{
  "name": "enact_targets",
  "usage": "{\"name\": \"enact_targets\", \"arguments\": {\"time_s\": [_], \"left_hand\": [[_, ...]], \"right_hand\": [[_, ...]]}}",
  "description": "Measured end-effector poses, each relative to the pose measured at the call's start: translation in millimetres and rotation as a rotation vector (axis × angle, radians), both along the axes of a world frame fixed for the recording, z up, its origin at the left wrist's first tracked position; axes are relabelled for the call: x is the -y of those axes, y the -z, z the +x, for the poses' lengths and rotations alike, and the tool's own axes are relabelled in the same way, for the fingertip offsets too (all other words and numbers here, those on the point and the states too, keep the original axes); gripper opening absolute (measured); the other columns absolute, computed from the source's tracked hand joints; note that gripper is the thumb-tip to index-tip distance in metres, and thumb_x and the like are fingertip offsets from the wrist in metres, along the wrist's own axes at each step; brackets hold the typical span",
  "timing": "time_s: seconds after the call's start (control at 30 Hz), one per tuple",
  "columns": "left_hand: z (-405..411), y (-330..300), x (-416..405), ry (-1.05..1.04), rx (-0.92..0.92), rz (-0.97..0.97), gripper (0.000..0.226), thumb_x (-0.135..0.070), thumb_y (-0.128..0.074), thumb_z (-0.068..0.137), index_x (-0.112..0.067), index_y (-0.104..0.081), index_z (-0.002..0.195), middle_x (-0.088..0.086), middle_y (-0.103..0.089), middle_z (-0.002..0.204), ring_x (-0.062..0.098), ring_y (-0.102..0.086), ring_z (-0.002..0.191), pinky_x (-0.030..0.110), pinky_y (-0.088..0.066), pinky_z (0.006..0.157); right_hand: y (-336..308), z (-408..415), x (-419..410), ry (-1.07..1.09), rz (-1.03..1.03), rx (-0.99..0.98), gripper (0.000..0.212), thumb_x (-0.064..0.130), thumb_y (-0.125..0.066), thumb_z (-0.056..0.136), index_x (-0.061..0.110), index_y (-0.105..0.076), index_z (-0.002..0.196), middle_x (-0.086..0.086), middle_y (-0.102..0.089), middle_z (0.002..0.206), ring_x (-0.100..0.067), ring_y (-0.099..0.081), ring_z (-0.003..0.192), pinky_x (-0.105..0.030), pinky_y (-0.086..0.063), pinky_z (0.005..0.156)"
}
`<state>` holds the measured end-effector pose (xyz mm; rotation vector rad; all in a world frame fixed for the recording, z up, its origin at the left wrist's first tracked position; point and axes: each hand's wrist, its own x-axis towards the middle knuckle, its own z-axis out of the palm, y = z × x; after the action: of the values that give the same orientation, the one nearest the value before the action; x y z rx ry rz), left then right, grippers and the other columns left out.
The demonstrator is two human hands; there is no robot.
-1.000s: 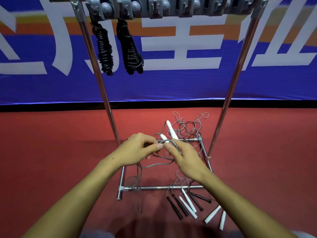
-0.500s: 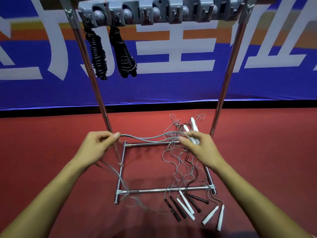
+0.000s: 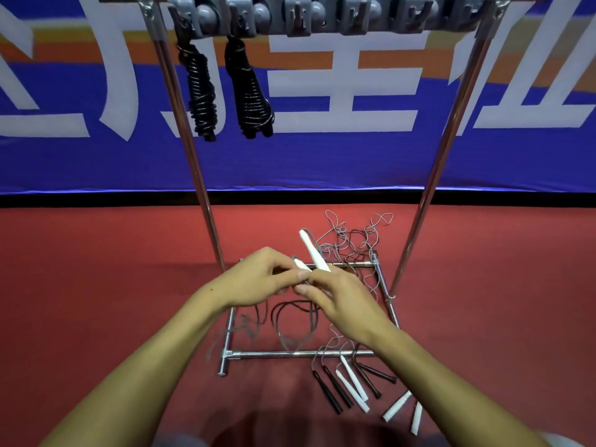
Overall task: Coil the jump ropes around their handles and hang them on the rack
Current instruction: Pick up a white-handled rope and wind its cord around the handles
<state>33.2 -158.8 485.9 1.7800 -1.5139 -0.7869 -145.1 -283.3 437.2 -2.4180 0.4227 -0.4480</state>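
My right hand (image 3: 338,301) grips two white handles (image 3: 313,251) of a grey jump rope, which stick up and to the left above its fingers. My left hand (image 3: 258,279) meets it from the left and pinches the grey rope (image 3: 290,321) at the handles. Loops of that rope hang blurred below both hands. Two coiled black jump ropes (image 3: 201,88) (image 3: 250,91) hang from the left hooks of the grey hook bar (image 3: 322,14) on the metal rack (image 3: 200,175).
Loose black handles (image 3: 332,390) and white handles (image 3: 353,387) lie on the red floor by the rack's front base bar (image 3: 290,353). Tangled thin ropes (image 3: 354,240) lie over the base behind my hands. Several hooks on the right stand free. A blue banner hangs behind.
My left hand, which had drawn the grey rope out to the left, has come back to the handles in my right hand. The rope now hangs in loops beneath them.
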Motion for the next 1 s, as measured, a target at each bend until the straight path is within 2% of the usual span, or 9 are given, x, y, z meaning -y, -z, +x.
{"name": "enact_targets", "arguments": {"time_s": [0.2,0.33,0.43,0.57,0.63,0.67,0.8,0.9,1.0], "left_hand": [[12,7,-14,-0.082,-0.126,0.083,0.047,-0.034,-0.073,0.099,0.005,-0.055,0.079,0.009,-0.049,0.061,0.009,-0.049,0.053,0.019,-0.043,0.056],[35,16,-35,-0.083,-0.115,0.146,0.035,-0.039,-0.07,0.102,-0.013,-0.063,0.08,0.004,-0.061,0.065,0.017,-0.056,0.065,0.035,-0.045,0.068],[40,12,-48,-0.131,-0.162,0.138,0.04,-0.038,-0.067,0.101,-0.004,-0.061,0.081,0.005,-0.057,0.065,0.015,-0.056,0.058,0.031,-0.044,0.062],[38,6,-48,-0.336,-0.332,-0.036,0.034,-0.029,-0.065,0.1,-0.004,-0.064,0.077,0.006,-0.031,0.06,0.015,-0.033,0.049,0.036,-0.058,0.055],[39,5,-46,-0.399,-0.32,-0.041,0.035,-0.031,-0.068,0.099,-0.005,-0.069,0.075,0.006,-0.028,0.062,0.014,-0.031,0.048,0.03,-0.052,0.046],[39,5,-46,-0.4,-0.278,-0.017,0.036,-0.032,-0.069,0.098,-0.003,-0.07,0.077,0.007,-0.031,0.06,0.015,-0.034,0.044,0.027,-0.048,0.043],[32,7,-39,-0.306,-0.102,0.106,0.036,-0.034,-0.07,0.101,-0.004,-0.07,0.079,0.004,-0.046,0.053,0.019,-0.044,0.041,0.024,-0.043,0.041],[13,7,-22,-0.15,-0.046,0.072,0.033,-0.035,-0.069,0.102,-0.014,-0.073,0.077,0.005,-0.052,0.055,0.014,-0.046,0.048,0.026,-0.043,0.045],[0,7,-10,-0.033,-0.019,0.022,0.035,-0.04,-0.07,0.1,-0.012,-0.075,0.08,0.007,-0.054,0.062,0.011,-0.044,0.058,0.029,-0.036,0.053]], "right_hand": [[-19,-13,26,0.182,0.19,0.264,0.026,0.032,-0.061,0.105,0.024,-0.064,0.08,0.011,-0.062,0.073,-0.002,-0.053,0.07,-0.025,-0.043,0.069],[-27,-31,59,0.402,0.267,0.374,0.031,0.03,-0.06,0.105,0.016,-0.066,0.079,0.003,-0.064,0.068,-0.005,-0.05,0.063,-0.026,-0.041,0.063],[-29,-40,69,0.468,0.28,0.397,0.03,0.031,-0.061,0.104,0.015,-0.066,0.079,0.001,-0.062,0.065,-0.003,-0.049,0.06,-0.025,-0.042,0.063],[-21,-42,70,0.391,0.284,0.239,0.025,0.038,-0.065,0.101,0.023,-0.072,0.082,-0.001,-0.071,0.076,-0.004,-0.061,0.072,-0.028,-0.047,0.073],[-18,-41,66,0.366,0.367,0.161,0.016,0.043,-0.074,0.094,0.028,-0.076,0.1,0.0,-0.078,0.096,-0.01,-0.072,0.091,-0.035,-0.054,0.084],[-17,-40,65,0.363,0.408,0.141,0.027,0.045,-0.078,0.09,0.028,-0.076,0.111,-0.003,-0.077,0.103,-0.015,-0.072,0.096,-0.037,-0.054,0.087],[-27,-31,46,0.264,0.353,0.184,0.045,0.049,-0.079,0.088,0.025,-0.073,0.125,0.01,-0.068,0.081,-0.002,-0.062,0.073,-0.027,-0.052,0.078],[-21,-16,15,0.045,0.172,0.071,0.046,0.061,-0.071,0.088,0.032,-0.073,0.123,0.014,-0.067,0.089,-0.005,-0.063,0.088,-0.03,-0.051,0.086],[-7,-2,-5,0.0,0.015,-0.055,0.044,0.072,-0.054,0.09,0.036,-0.069,0.112,0.011,-0.061,0.089,-0.012,-0.057,0.088,-0.041,-0.053,0.08]]}}
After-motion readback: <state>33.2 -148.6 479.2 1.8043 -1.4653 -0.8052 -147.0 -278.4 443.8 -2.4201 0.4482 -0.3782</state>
